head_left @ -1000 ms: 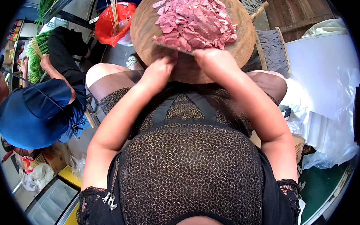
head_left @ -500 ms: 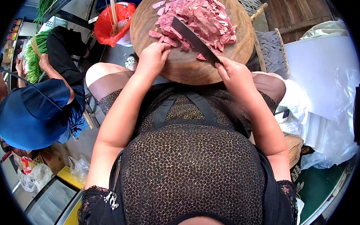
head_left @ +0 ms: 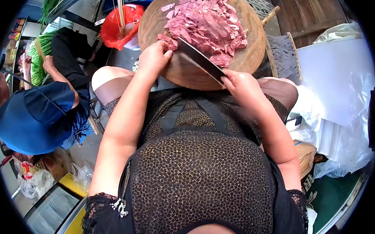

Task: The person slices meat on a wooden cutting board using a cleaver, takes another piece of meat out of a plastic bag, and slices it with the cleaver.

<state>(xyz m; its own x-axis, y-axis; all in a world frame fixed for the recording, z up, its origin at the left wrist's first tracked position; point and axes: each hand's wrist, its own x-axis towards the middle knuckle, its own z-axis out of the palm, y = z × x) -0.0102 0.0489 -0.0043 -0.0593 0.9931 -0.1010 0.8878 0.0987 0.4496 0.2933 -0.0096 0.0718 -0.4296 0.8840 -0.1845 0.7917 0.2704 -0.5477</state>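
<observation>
A round wooden chopping block (head_left: 153,21) stands in front of my knees with a heap of sliced pink-red meat (head_left: 207,25) on it. My right hand (head_left: 240,81) is closed round the handle end of a kitchen cleaver (head_left: 201,59). The dark blade slants up and left over the block, its tip close to my left hand. On the block's left side my left hand (head_left: 153,57), fingers curled together, holds a piece of meat (head_left: 168,41). A separate clump of meat (head_left: 221,59) lies just beyond the blade near the heap.
At the upper left, a red plastic bag (head_left: 110,29) holds thin wooden skewers (head_left: 120,15). A person in blue (head_left: 34,116) sits at the left with skewers and green stalks (head_left: 37,66). A woven seat (head_left: 284,54) and a white board (head_left: 333,76) stand at the right.
The cleaver's blade has moved lower, and my right hand has shifted slightly down. My left hand has moved slightly left and down, its fingers more curled. The clump by the blade lies differently.
</observation>
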